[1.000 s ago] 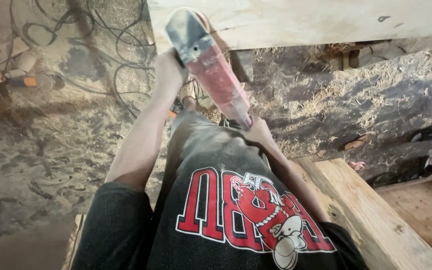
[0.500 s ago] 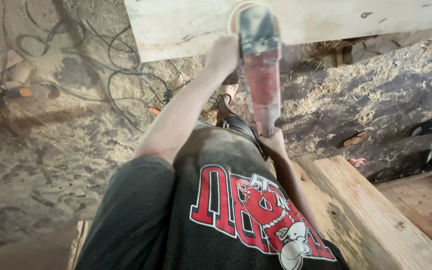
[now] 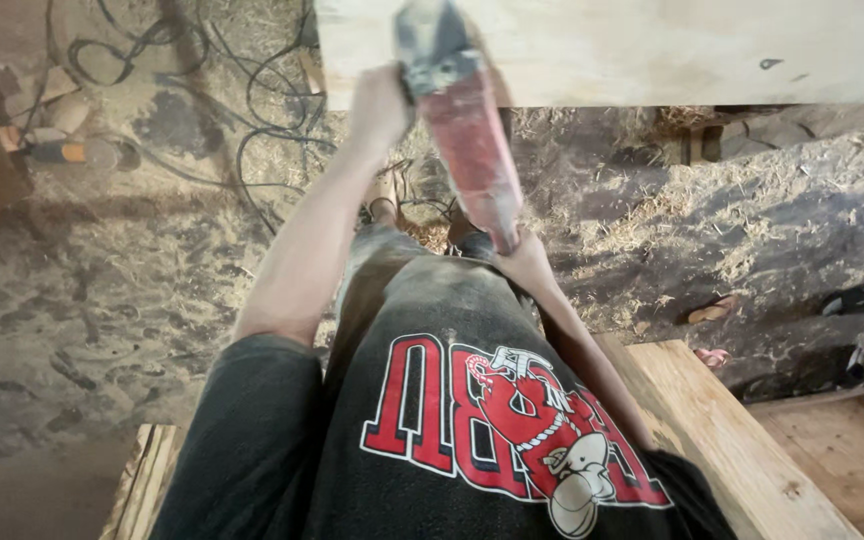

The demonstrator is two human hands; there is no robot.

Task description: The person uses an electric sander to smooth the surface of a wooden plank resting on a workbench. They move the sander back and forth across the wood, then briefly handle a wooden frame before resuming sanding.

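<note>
I hold a red and grey angle grinder (image 3: 462, 120) out in front of me with both hands. My left hand (image 3: 377, 105) grips its side near the grey head. My right hand (image 3: 524, 262) holds the rear end of the red body. The grinder's head sits against the near edge of a pale wooden board (image 3: 652, 50) at the top of the view. My black shirt with a red print fills the lower middle.
Black cables (image 3: 252, 110) lie tangled on the sawdust-covered ground at upper left. An orange tool (image 3: 67, 152) rests at the left. A wooden plank (image 3: 732, 440) runs along the lower right. Sandals (image 3: 712, 310) lie on the dirt at right.
The view has swung, and the grinder now sits nearer the middle of the board's edge. Both hands keep the same hold on it.
</note>
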